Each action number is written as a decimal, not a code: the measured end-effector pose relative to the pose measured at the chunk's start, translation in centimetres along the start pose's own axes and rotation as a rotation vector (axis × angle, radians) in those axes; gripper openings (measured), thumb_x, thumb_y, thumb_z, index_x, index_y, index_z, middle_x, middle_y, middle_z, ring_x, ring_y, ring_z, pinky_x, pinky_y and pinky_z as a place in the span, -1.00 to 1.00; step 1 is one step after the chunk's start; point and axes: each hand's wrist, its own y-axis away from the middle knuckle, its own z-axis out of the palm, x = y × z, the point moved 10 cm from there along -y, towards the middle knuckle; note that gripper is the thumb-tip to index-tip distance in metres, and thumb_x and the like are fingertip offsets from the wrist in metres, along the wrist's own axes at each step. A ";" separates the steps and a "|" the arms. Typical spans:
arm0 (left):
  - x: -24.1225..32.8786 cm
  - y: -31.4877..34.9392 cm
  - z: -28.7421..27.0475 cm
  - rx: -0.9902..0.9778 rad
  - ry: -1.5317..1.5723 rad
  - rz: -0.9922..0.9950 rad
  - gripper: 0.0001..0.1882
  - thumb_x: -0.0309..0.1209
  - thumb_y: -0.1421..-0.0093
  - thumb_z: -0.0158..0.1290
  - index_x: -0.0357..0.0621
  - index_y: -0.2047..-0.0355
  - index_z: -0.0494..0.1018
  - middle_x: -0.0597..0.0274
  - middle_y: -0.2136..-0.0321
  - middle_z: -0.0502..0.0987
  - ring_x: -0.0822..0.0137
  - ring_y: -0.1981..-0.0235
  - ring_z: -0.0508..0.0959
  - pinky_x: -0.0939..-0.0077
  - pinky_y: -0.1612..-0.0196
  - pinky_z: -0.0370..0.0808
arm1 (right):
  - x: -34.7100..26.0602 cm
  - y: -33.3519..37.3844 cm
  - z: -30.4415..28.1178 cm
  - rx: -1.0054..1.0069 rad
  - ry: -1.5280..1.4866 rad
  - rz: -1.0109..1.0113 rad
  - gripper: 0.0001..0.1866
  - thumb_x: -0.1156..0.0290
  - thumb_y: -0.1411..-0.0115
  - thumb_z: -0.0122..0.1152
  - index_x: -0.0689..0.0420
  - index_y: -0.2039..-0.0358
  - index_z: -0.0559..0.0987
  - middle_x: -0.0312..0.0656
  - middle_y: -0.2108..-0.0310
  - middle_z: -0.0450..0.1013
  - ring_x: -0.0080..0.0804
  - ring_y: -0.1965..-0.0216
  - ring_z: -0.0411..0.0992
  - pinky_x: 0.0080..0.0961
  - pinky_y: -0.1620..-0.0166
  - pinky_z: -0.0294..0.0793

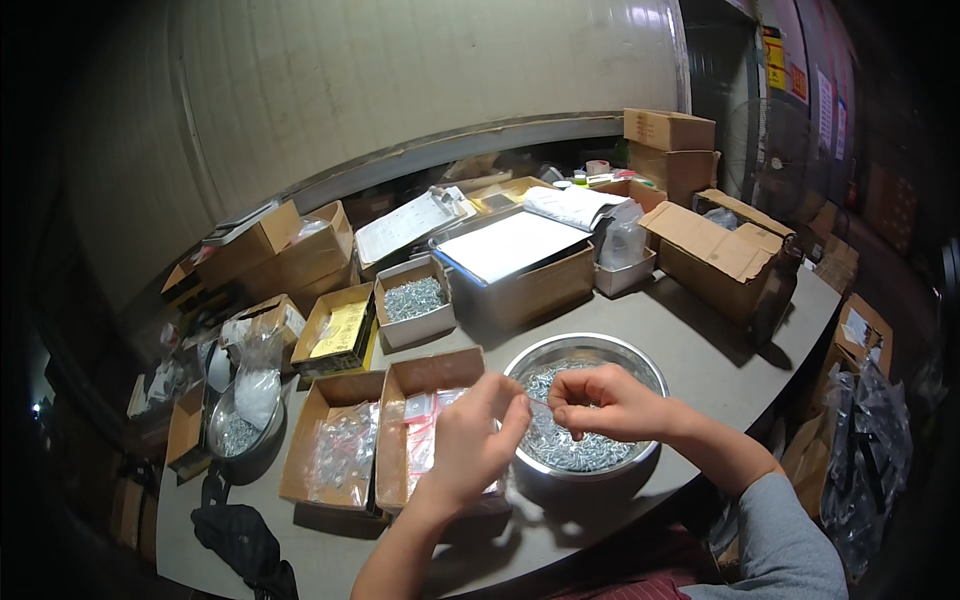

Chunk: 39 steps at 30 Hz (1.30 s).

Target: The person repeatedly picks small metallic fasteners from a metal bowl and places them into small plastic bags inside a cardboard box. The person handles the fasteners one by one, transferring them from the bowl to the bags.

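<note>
My left hand [474, 437] and my right hand [607, 402] meet over the near-left part of a round steel bowl [655, 375]. Fingers of both hands are closed in a pinch. Between them runs the thin reddish edge of what looks like a small clear zip bag [538, 402]; most of it is hidden by my fingers. Loose small metal screws [580, 453] fill the bowl's bottom. Left of the bowl, partly behind my left hand, lies a cardboard box [392, 385] of flat zip bags with red strips [418, 408].
Beside it stands a box of filled clear bags [340, 455]. Farther back are a white box of screws [415, 300], a yellow-lined box [340, 330] and a large carton topped with paper [515, 245]. A second metal bowl [270, 430] sits at left, near black cloth [240, 540].
</note>
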 end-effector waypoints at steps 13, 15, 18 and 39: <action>-9.4 0.4 -14.8 -0.001 -1.156 -0.605 -0.70 -0.26 -0.12 0.22 -0.30 0.33 0.64 -0.24 0.34 0.64 -0.18 0.24 0.65 0.05 0.15 0.58 | 8.9 0.9 1.7 -0.402 0.857 0.178 -0.59 0.10 -0.23 0.25 0.25 0.19 0.56 0.04 0.29 0.56 0.05 0.19 0.54 -0.13 0.10 0.48; -11.3 0.0 -10.4 -0.201 -1.040 -0.544 -0.65 -0.22 -0.06 0.25 -0.29 0.31 0.64 -0.26 0.32 0.63 -0.16 0.20 0.65 0.05 0.11 0.58 | 9.1 0.6 2.7 -0.524 0.798 0.223 -0.59 0.11 -0.23 0.26 0.24 0.16 0.56 0.03 0.25 0.56 0.03 0.17 0.54 -0.15 0.09 0.48; -12.5 0.7 -2.2 -0.588 -0.801 -0.350 -0.56 -0.19 0.02 0.28 -0.29 0.23 0.60 -0.25 0.26 0.63 -0.13 0.13 0.63 0.07 0.00 0.55 | 9.1 0.9 3.2 -0.591 0.735 0.235 -0.65 0.18 -0.24 0.32 0.21 0.18 0.55 -0.07 0.34 0.54 -0.11 0.26 0.53 -0.26 0.17 0.46; -12.9 -0.4 -2.3 -0.277 -0.358 -0.392 -0.74 -0.29 -0.16 0.12 -0.23 0.29 0.62 -0.10 0.43 0.64 -0.09 0.33 0.65 0.19 0.19 0.56 | 8.0 -0.7 -2.1 -0.200 -0.514 0.199 -0.77 0.60 -0.28 0.14 0.37 0.07 0.57 -0.05 0.23 0.60 -0.32 0.19 0.61 -0.41 0.03 0.60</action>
